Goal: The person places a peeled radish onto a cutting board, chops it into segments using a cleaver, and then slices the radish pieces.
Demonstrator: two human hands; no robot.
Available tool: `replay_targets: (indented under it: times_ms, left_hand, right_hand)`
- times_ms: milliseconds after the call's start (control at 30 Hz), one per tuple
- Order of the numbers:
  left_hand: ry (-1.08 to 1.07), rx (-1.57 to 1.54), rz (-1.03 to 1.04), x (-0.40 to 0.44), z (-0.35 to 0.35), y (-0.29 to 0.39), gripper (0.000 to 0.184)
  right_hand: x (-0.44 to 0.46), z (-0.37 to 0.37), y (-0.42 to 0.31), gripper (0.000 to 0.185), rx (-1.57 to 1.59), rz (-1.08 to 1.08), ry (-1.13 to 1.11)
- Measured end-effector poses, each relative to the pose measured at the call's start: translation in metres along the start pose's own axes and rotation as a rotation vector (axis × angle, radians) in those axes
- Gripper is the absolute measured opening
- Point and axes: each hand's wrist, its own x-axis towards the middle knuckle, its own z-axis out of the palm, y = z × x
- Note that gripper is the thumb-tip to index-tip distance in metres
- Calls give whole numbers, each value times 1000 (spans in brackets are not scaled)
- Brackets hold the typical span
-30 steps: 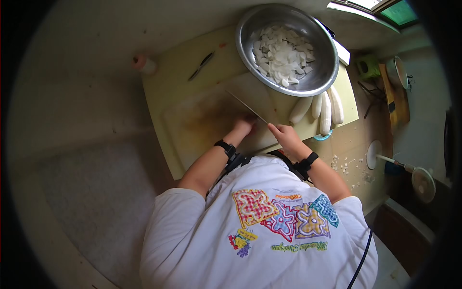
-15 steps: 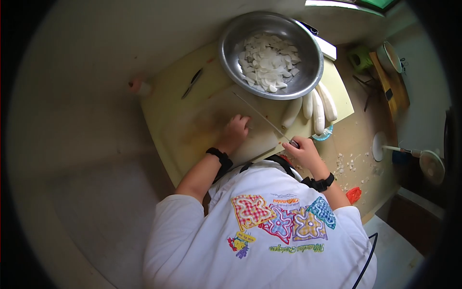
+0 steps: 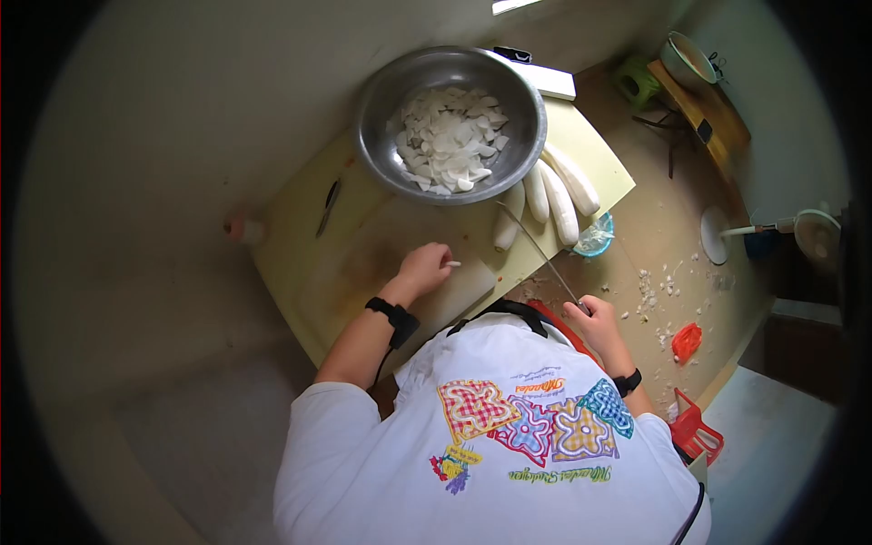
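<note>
Since the light's so dim over on the left, that pink-and-white thing point(image 3: 242, 229) is just a blur by the edge of the yellow surface point(image 3: 289, 222), and I can't tell what it is. Next along is a slim dark tool point(image 3: 329, 207), parked off the cutting board point(image 3: 465, 283), I'd guess to leave room there. The left hand point(image 3: 425, 271) is over the board, fingers closed on a small white piece point(image 3: 454, 264); only one end pokes out, so no clue how long it is. Beyond it sits a big metal bowl point(image 3: 380, 113) of white slices point(image 3: 450, 145), probably at the far side so it's reachable but out of the way. The bowl's rim hides the tops of some of the four peeled white lengths point(image 3: 560, 207) bunched beside it. The knife point(image 3: 543, 258) slants toward them, tip overlapping one, though touching or just above, no idea. Its handle is mostly buried in the right hand point(image 3: 592, 324), clamped round it well apart from the left, which seems sensible for keeping fingers clear. Far right, a fan point(image 3: 816, 234) fades into shadow.
</note>
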Motion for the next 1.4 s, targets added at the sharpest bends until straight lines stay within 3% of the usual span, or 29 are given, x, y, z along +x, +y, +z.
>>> replay_targets:
  times_ms: [67, 100, 167, 200, 267, 300, 367, 400, 467, 567, 600, 700, 933, 1067, 1167, 1400]
  left_hand:
    - [112, -283, 164, -5, -16, 27, 16]
    - [109, -273, 175, -1, -24, 37, 16]
    - [417, -851, 181, 16, -40, 53, 20]
    - [411, -840, 195, 30, -46, 62, 20]
    - [790, -1099, 37, 51, -58, 68, 22]
    - [789, -1096, 45, 52, -47, 68, 22]
    - [518, -594, 94, 53, -9, 65, 38]
    - [516, -592, 106, 51, 0, 72, 38]
    - [140, -217, -76, 50, 17, 84, 51]
    - [203, -83, -148, 74, 41, 89, 65]
    - [108, -96, -162, 80, 35, 99, 73]
    - [83, -118, -176, 94, 47, 108, 80]
    - [-64, -137, -265, 90, 50, 107, 74]
    - [111, -8, -86, 42, 58, 90, 73]
    - [160, -4, -66, -4, 47, 81, 73]
    - [471, -52, -268, -88, 74, -28, 76]
  right_hand:
    - [-4, -7, 15, 48, 42, 32, 46]
    - [-6, -10, 14, 48, 51, 32, 59]
    - [-11, -19, 10, 49, 112, 101, 75]
    - [-13, -24, 11, 49, 123, 98, 89]
    - [-14, -27, 11, 50, 247, 182, 78]
    - [-14, -29, 18, 50, 252, 178, 83]
    - [-14, -28, 45, 50, 240, 172, 96]
    - [-16, -28, 56, 50, 246, 156, 99]
    - [-21, -32, 58, 51, 264, 168, 105]
    - [-26, -38, 60, 52, 274, 194, 101]
    - [-27, -40, 61, 53, 235, 196, 102]
    - [-30, -44, 58, 53, 162, 189, 99]
    - [-26, -43, 65, 41, 9, 106, 68]
    - [-14, -35, 68, 30, -2, 73, 31]
    - [-4, -24, 68, 27, 2, 17, 5]
    - [14, 14, 12, 25, -151, -113, -166]
